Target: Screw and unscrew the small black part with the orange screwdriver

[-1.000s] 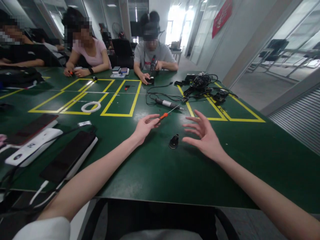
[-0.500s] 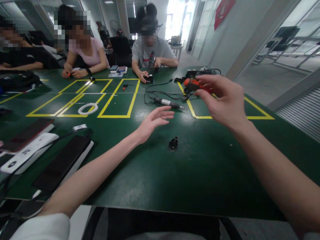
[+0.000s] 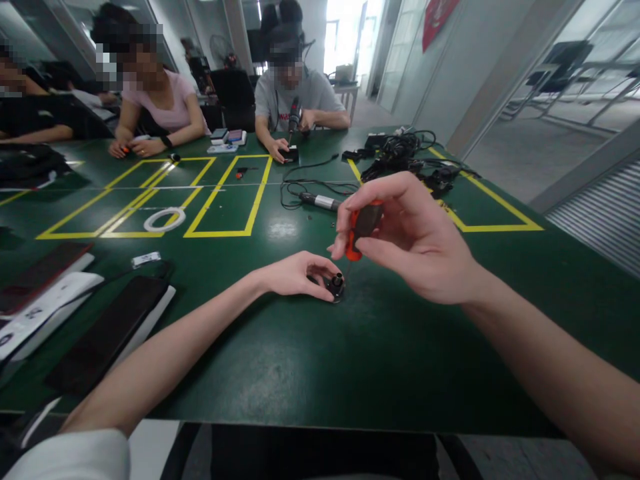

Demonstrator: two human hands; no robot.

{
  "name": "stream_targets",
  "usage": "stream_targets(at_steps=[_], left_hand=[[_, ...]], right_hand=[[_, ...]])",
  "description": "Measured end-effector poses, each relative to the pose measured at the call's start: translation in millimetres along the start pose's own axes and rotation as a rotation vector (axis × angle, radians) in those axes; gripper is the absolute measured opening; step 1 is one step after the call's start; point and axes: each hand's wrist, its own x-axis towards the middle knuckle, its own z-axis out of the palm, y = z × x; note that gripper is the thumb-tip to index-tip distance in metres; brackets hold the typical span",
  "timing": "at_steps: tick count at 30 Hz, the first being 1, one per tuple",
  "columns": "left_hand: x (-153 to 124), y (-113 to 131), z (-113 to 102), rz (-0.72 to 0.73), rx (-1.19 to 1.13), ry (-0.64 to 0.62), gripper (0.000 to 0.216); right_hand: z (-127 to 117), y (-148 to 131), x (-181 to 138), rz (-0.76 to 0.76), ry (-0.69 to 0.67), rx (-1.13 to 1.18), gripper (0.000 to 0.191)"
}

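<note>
My right hand (image 3: pixel 417 243) is closed around an orange-and-black screwdriver (image 3: pixel 363 227), held upright a little above the green table (image 3: pixel 380 353). Its thin shaft points down toward a small black round part (image 3: pixel 336 288) that sits on the table. My left hand (image 3: pixel 300 273) reaches in from the left and pinches that black part with thumb and fingers. The screwdriver's tip is hard to make out beside the part.
An electric screwdriver (image 3: pixel 320 200) with a coiled cable lies beyond my hands, and a tangle of black cables (image 3: pixel 405 160) sits at the far right. Phones and white cases (image 3: pixel 95 327) lie at the left. A white ring (image 3: pixel 164 219) rests among yellow tape lines. Several people sit across the table.
The screwdriver went from my left hand to my right, which rose, then came down over the black part. My left hand moved down and gripped the part.
</note>
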Motion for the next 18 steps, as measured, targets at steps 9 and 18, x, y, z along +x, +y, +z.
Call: stream_targets(at_steps=[9,18], left_hand=[[-0.5,3.7,-0.8,-0.003,0.037,0.017,0.033],[0.3,1.9,-1.5,-0.014,0.028,0.007,0.035]], right_hand=[[4.2,17.5,0.4,-0.052,-0.026,0.039,0.025],[10.5,20.2,3.1,0.001,0.027,0.263,0.019]])
